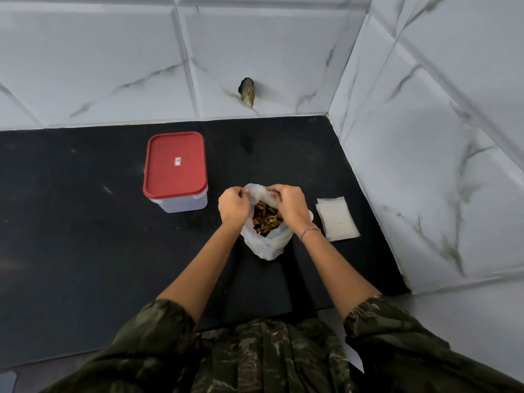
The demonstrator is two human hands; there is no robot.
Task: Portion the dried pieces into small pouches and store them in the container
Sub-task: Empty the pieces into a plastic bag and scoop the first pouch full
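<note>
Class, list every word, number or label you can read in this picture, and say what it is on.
The sticker on the red lid: too small to read.
The blue print on the plastic bag: blurred, unreadable.
Nothing else bears text.

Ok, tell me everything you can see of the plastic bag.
The plastic bag is thin, whitish and translucent, with faint blue print low on its side. It stands crumpled on the black counter, mouth open upward, holding brown dried pieces. The left hand and right hand pinch its rim, one at each side.
</note>
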